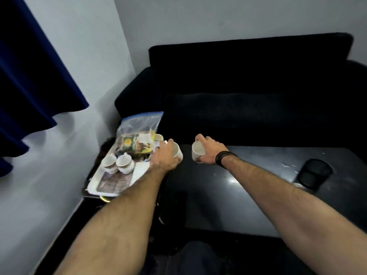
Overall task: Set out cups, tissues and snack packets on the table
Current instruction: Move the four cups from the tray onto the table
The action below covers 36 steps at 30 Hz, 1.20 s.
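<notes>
Each hand has a white cup — left hand (165, 155) wrapped around one cup (177, 153) by the tray (93, 187), right hand (208, 153) closed over another cup (196, 151) at the dark table's (248, 185) far left edge. Looks like the cup step; next, set both down upright. Two more cups (117, 162) and the snack bag (139, 135) wait on the tray.

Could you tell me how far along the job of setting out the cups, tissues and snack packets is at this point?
Nothing from the task sits on the black table yet. In hand: the left hand holds one white cup and the right hand another cup, both at the table's far left edge. Left: two cups still on the tray, and the clear bag of snack packets. I cannot make out tissues clearly.
</notes>
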{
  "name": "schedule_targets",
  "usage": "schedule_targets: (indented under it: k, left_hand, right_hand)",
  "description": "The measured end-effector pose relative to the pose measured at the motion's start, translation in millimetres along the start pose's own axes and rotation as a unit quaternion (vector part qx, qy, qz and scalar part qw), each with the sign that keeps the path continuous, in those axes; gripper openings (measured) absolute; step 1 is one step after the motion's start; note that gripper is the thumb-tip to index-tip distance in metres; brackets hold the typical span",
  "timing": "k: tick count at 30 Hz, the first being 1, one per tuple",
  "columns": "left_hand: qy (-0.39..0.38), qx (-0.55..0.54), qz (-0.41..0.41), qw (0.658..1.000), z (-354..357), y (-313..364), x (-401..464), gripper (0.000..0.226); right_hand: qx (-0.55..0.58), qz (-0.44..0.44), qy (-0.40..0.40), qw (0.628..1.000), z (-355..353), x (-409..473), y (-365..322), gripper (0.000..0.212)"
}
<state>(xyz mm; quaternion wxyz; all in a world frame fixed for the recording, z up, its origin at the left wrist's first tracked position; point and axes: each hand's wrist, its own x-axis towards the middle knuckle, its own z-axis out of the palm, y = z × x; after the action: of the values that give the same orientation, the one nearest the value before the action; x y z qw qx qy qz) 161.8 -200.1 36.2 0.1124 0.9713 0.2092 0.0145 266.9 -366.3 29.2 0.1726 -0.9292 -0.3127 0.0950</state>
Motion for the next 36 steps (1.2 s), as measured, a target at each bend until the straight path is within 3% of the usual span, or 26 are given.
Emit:
schedule_targets:
  k: [7, 12, 18, 36]
  left_hand:
    - [-0.088, -0.016, 0.053, 0.995, 93, 105, -5, 0.061]
    - [-0.139, -0.020, 0.057, 0.988, 148, 137, -8, 0.061]
    - [-0.143, -0.032, 0.063, 0.987, 174, 147, -8, 0.066]
    - [-0.167, -0.024, 0.093, 0.981, 173, 150, -7, 0.072]
  right_hand:
    - [-0.041, 0.108, -0.036, 0.993, 18, -48, 125, 0.068]
    - [-0.021, 0.125, -0.061, 0.990, 51, -65, 169, 0.064]
    - [0.031, 0.129, -0.048, 0.990, 69, -70, 188, 0.065]
    - [0.031, 0.125, -0.063, 0.990, 70, -76, 189, 0.072]
